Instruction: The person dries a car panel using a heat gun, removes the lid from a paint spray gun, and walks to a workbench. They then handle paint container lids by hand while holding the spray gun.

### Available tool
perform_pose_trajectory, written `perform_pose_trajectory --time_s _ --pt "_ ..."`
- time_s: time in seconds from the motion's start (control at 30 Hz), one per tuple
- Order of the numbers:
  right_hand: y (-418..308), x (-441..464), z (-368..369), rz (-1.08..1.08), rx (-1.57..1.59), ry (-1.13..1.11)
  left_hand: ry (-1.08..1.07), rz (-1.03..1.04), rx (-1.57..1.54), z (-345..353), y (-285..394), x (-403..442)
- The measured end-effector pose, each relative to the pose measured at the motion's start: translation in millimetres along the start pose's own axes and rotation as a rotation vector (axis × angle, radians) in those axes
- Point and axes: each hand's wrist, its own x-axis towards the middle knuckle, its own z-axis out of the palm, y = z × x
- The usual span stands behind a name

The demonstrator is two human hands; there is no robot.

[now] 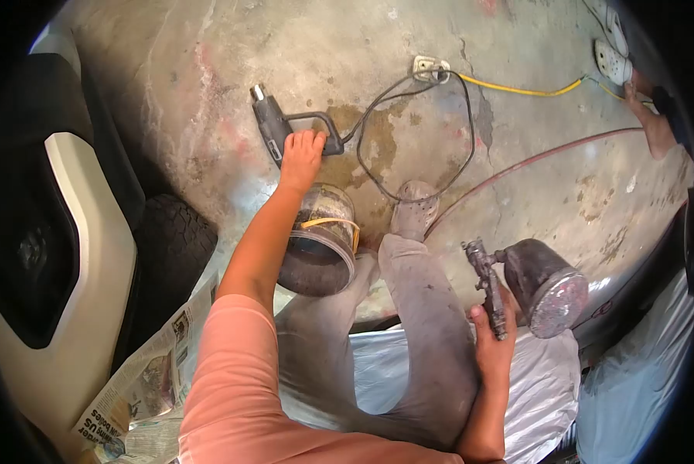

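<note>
My left hand [302, 161] reaches forward with its fingers curled over the handle of a dark grey heat gun [271, 122], which lies on the floor with its metal nozzle pointing away. The heat gun's black cord [473, 127] loops over the concrete. My right hand [492, 340] is closed around a paint-smeared spray gun [487, 286], held beside my right leg. The spray gun's dark cup [536, 271] tilts to the right, its round end coated in dried paint. Under my left forearm stands a dirty bucket [327, 205] with a yellow handle [333, 221].
A white socket box [430, 68] with a yellow cable [525, 91] lies on the floor. A reddish hose [532, 158] curves towards my shoe [416, 205]. Vehicle bodywork [99, 232], a tyre [173, 236] and newspaper [153, 379] are left; plastic sheeting [633, 394] and another person's foot [650, 124] right.
</note>
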Motion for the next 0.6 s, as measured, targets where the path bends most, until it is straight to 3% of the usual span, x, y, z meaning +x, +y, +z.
perform_pose_trajectory --time_s 0.1,0.3,0.4,0.5,0.53,0.6 --pt "-17 -3 2 -0.113 -0.104 -0.034 -0.083 -0.115 0.058 17 -7 -9" --pt "-21 0 5 -0.139 -0.144 -0.038 -0.092 -0.218 0.172 49 -13 -10" --pt "-20 -1 6 -0.107 -0.089 -0.058 -0.295 -0.282 0.145 45 -5 -3" --pt "-6 -6 9 -0.101 0.016 -0.027 -0.127 -0.369 0.173 19 29 5" --pt "-6 -9 10 -0.097 0.045 -0.032 -0.201 -0.442 0.129 1 47 9" --pt "-15 -18 12 -0.070 0.097 -0.062 -0.038 -0.582 -0.015 -31 98 6"
